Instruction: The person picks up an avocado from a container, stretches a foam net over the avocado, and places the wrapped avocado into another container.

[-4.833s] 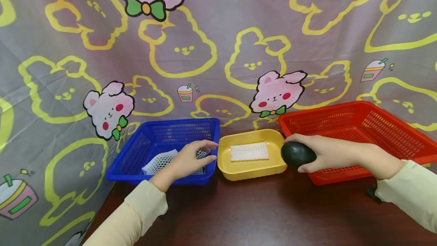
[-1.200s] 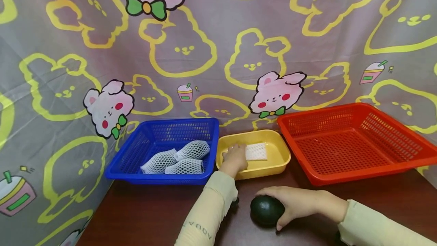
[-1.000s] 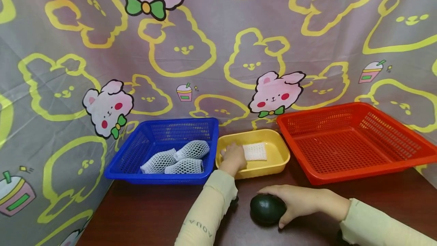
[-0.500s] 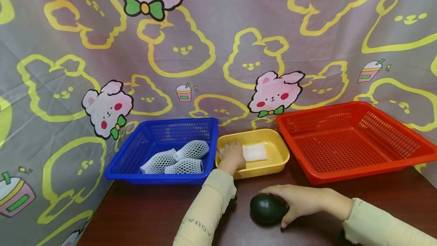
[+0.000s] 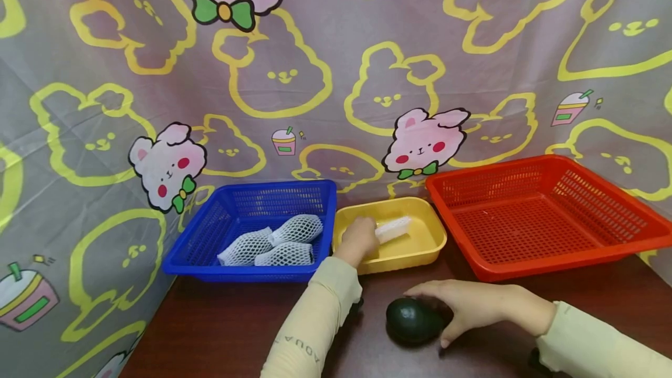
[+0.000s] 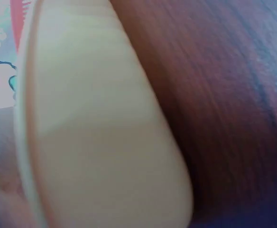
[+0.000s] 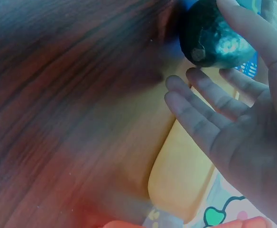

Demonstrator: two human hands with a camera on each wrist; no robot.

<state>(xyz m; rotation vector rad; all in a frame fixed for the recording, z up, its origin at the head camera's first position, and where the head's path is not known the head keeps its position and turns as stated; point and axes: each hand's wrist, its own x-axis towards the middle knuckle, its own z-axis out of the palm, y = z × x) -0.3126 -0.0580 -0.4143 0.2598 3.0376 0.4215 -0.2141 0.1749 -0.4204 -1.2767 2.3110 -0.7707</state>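
My left hand point(image 5: 360, 239) is inside the yellow tray point(image 5: 420, 256), gripping one end of a white foam net sleeve point(image 5: 395, 228); its fingertips are hidden from the head view. The sleeve's free end points right, tilted up. On the table in front lies a dark green avocado point(image 5: 412, 321). Beside it my right hand point(image 5: 475, 308) is spread, thumb and fingers relaxed around its right side. In the right wrist view the fingers are nearly straight just below the avocado point(image 7: 214, 35), not curled round it. A pale tray wall fills much of the left wrist view.
A blue basket point(image 5: 252, 273) at left holds several net-covered fruits point(image 5: 296, 229). At right stands a red basket point(image 5: 525, 270). Behind all three containers hangs a patterned cloth point(image 5: 336, 74). The dark wooden table point(image 5: 226, 325) spreads in front.
My right hand brought the avocado from above the red basket to the table, then loosened and slid slightly right. My left hand moved into the yellow tray; the flat sleeve there has now tilted up.
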